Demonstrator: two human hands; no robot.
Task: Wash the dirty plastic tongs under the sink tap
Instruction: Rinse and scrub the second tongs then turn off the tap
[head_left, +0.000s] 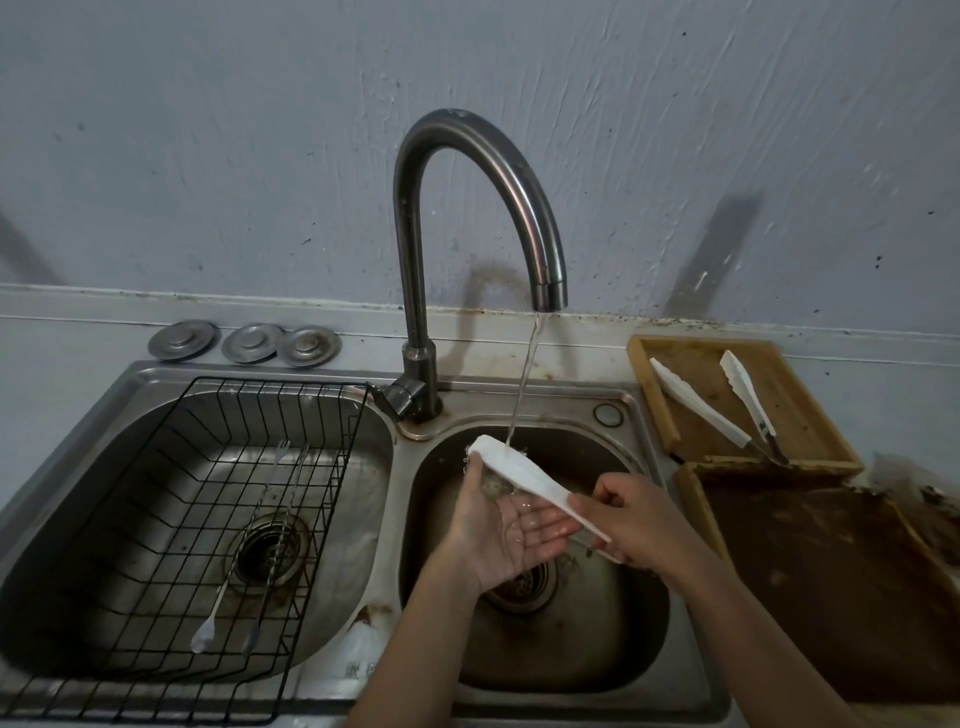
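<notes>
Two forearms come in from bottom centre and bottom right of the frame. Right hand (636, 519) at centre right pinches the handle end of the white plastic tongs (524, 475), fingers closed around it. Left hand (506, 525) is palm up, fingers spread, cupped under the tongs' blade; wet, touching the underside near the tip. Tongs run diagonally, tip toward upper left, over the right sink basin (571, 649). Water stream (524, 374) from the tap (467, 218) lands on the blade near the tip.

Left basin holds a black wire rack (171, 519) with two long thin utensils (249, 540) lying in it. Three metal sink plugs (244, 340) sit on the ledge, upper left of the sink. Right of frame: a wooden tray (831, 415) with a second pair of tongs (727, 410), arms splayed. Below it, a dark brown wooden board (831, 587).
</notes>
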